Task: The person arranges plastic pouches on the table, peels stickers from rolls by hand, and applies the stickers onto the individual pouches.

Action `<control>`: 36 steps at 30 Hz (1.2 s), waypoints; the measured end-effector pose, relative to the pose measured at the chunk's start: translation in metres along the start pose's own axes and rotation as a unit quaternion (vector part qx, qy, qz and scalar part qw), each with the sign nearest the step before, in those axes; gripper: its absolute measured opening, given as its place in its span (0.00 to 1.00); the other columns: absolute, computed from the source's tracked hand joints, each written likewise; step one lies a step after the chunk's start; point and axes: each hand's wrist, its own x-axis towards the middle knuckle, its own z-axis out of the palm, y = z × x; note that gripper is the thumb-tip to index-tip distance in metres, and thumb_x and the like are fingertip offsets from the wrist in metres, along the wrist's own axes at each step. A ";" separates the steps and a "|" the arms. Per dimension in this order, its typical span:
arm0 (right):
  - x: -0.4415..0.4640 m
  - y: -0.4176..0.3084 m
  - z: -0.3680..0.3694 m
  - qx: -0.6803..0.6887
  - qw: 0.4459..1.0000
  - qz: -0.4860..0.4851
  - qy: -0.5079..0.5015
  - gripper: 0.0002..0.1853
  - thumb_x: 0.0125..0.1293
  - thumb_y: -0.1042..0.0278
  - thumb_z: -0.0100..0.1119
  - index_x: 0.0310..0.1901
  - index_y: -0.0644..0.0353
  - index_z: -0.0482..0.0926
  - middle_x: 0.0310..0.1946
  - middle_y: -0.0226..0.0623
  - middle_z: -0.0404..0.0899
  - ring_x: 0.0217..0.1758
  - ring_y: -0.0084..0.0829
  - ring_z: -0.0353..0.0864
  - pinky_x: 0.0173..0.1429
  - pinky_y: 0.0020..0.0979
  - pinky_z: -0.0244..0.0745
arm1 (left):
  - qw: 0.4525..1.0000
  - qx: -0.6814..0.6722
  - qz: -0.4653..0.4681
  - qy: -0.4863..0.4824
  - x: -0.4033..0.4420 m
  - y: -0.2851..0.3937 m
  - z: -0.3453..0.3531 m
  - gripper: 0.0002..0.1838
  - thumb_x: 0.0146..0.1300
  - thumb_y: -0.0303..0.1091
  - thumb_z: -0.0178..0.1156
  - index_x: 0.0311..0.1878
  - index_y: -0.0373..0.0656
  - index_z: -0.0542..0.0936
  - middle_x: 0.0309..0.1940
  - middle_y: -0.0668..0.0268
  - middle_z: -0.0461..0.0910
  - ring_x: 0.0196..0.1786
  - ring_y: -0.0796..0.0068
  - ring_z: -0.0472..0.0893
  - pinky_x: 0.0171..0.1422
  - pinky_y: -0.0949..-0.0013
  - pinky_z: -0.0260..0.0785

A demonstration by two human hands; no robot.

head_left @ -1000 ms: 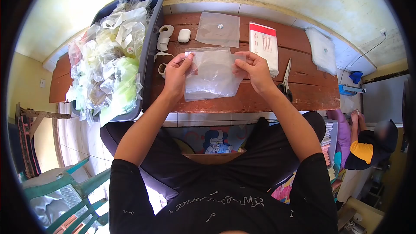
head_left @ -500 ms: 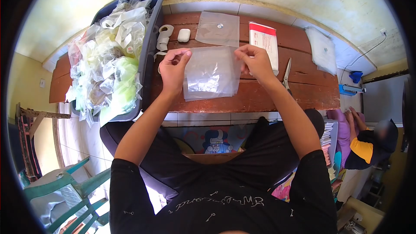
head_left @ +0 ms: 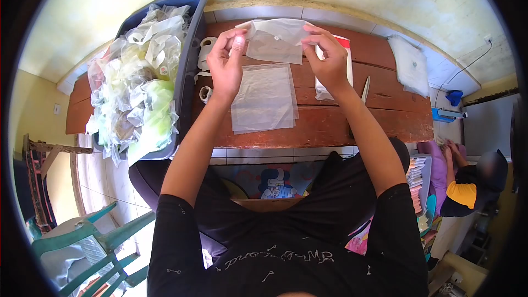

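My left hand (head_left: 224,65): partly curled at the upper sheet's (head_left: 278,25) left edge
My right hand (head_left: 331,61): likewise, right edge; pinch unclear
Lower sheets (head_left: 263,99): near table's (head_left: 324,126) front edge

We see a reddish-brown table (head_left: 385,113), a blue-grey tub (head_left: 192,49) at its left edge, and a red-and-white packet (head_left: 334,81) right of the table's middle.

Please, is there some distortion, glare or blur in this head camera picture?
Head view: strong round distortion, with the table edge curved and black corners; bright glare at the lower left, behind the green chair; sheen on the bags in the bin; the distant person's face looks blurred.
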 end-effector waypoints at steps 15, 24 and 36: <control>-0.052 0.082 0.008 -0.103 0.957 0.180 -0.201 0.10 0.59 0.72 0.62 0.43 0.61 0.81 0.50 0.49 0.80 0.52 0.46 0.81 0.56 0.37 0.75 | 0.935 0.223 -0.271 -0.059 -0.023 -0.092 -0.013 0.11 0.62 0.29 0.64 0.46 0.35 0.84 0.35 0.59 0.87 0.33 0.75 0.86 0.40 0.72 0.78; -0.049 0.059 0.011 -0.207 0.951 0.130 -0.188 0.19 0.59 0.71 0.64 0.53 0.60 0.77 0.64 0.52 0.69 0.66 0.48 0.71 0.67 0.39 0.67 | 0.889 0.442 -0.014 -0.123 -0.026 -0.074 -0.020 0.17 0.57 0.32 0.67 0.50 0.42 0.84 0.46 0.52 0.83 0.52 0.53 0.80 0.61 0.58 0.70; -0.105 0.009 0.014 -0.161 0.907 -0.005 -0.389 0.29 0.49 0.60 0.74 0.54 0.58 0.79 0.62 0.50 0.73 0.65 0.49 0.71 0.65 0.41 0.69 | 0.815 0.436 -0.091 -0.370 -0.045 -0.017 -0.038 0.18 0.54 0.32 0.69 0.50 0.43 0.83 0.45 0.55 0.84 0.49 0.56 0.83 0.57 0.58 0.73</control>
